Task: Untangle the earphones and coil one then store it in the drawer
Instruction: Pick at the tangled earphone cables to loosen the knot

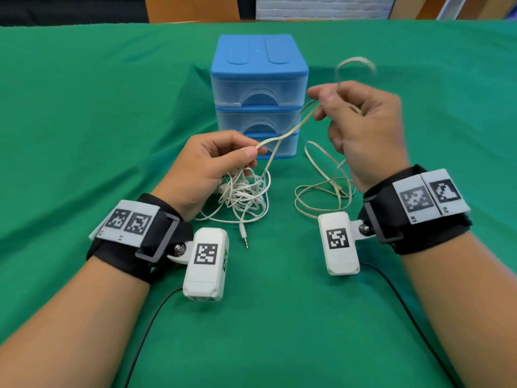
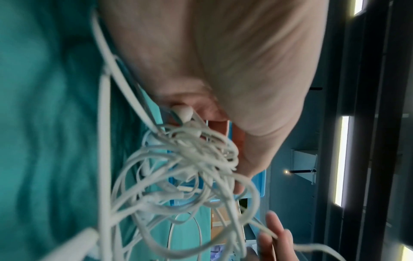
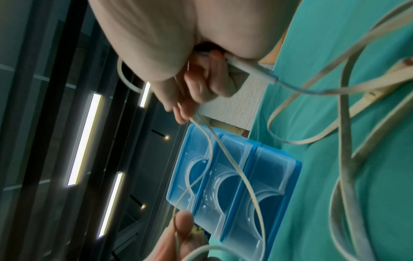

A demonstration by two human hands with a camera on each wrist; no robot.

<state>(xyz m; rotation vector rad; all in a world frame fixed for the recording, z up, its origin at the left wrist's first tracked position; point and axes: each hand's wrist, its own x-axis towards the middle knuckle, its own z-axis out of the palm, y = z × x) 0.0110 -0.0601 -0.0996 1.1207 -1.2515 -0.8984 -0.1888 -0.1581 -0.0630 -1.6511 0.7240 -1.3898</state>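
My left hand point(image 1: 251, 154) pinches a flat beige earphone cable point(image 1: 288, 130) between thumb and forefinger. That cable stretches up to my right hand point(image 1: 321, 107), whose curled fingers grip it, with a loop point(image 1: 355, 65) standing above the knuckles. More of the flat cable lies in loops point(image 1: 316, 191) on the cloth under my right wrist. A tangled white earphone point(image 1: 246, 194) is bunched under my left hand, its jack plug point(image 1: 244, 236) pointing toward me. In the left wrist view the tangle point(image 2: 190, 159) hangs by my fingers. The blue drawer unit point(image 1: 258, 93) stands behind, all three drawers closed.
A green cloth point(image 1: 84, 121) covers the table. Black leads point(image 1: 145, 331) from the wrist cameras trail toward me on both sides. Wooden furniture point(image 1: 190, 8) stands beyond the far edge. In the right wrist view the drawer unit point(image 3: 234, 185) is just past the stretched cable.
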